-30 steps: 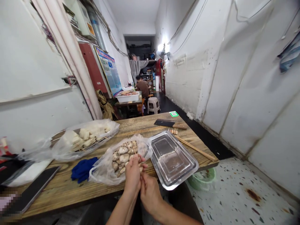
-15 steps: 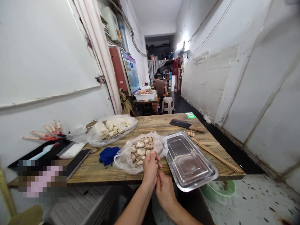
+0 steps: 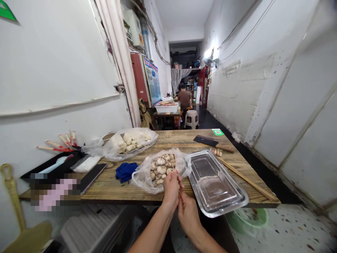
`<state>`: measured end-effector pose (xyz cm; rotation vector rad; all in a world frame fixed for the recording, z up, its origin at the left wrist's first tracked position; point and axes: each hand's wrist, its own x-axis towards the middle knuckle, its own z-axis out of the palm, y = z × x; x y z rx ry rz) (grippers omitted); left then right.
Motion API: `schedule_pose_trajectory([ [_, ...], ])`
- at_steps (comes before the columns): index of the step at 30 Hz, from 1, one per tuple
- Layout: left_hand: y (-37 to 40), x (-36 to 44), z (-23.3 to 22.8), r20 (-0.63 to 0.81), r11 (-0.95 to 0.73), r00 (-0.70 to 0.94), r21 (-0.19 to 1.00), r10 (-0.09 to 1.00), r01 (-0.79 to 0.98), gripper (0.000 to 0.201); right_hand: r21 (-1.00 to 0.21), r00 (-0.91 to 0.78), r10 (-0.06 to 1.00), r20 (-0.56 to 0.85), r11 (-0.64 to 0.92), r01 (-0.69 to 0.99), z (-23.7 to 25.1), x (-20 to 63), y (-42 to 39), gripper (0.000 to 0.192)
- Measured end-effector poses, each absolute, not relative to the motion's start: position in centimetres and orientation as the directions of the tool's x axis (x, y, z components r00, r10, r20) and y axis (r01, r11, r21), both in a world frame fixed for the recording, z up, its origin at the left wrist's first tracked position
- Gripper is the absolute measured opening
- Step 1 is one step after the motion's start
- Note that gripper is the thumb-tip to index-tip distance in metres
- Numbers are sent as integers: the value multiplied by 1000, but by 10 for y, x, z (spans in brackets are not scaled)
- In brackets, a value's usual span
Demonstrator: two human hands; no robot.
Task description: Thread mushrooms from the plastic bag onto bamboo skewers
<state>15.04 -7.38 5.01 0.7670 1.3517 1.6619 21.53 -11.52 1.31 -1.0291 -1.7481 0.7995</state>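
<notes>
view panned left, left hand point(image 3: 171, 186) and right hand point(image 3: 187, 215) lower over table edge

left hand point(image 3: 171, 185) | right hand point(image 3: 187, 215) | both bare, forearms unsleeved (no gloves or rings)

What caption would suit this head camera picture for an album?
Two hands, left hand and right hand, meet at a bag of mushrooms beside an empty metal tray on a wooden table.

Bright, even light; wide-angle stretch at edges.
</notes>
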Motion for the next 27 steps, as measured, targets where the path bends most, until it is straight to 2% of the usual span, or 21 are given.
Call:
schedule_pose_trajectory([
  [7, -71, 149, 47, -78, -58, -493, 965, 866, -255, 30, -874, -262, 895, 362, 423, 238, 19, 219, -113, 33],
  [15, -65, 146, 42, -65, -90, -520, 959, 852, -267, 30, -872, -255, 906, 337, 402, 280, 17, 215, -112, 33],
  [20, -64, 145, 42, -123, -44, -506, 951, 854, -306, 27, -858, -248, 907, 340, 407, 313, 14, 214, -111, 35],
  [27, -64, 145, 44, -132, -49, -490, 940, 862, -338, 30, -855, -235, 904, 356, 417, 310, 12, 213, -109, 34],
])
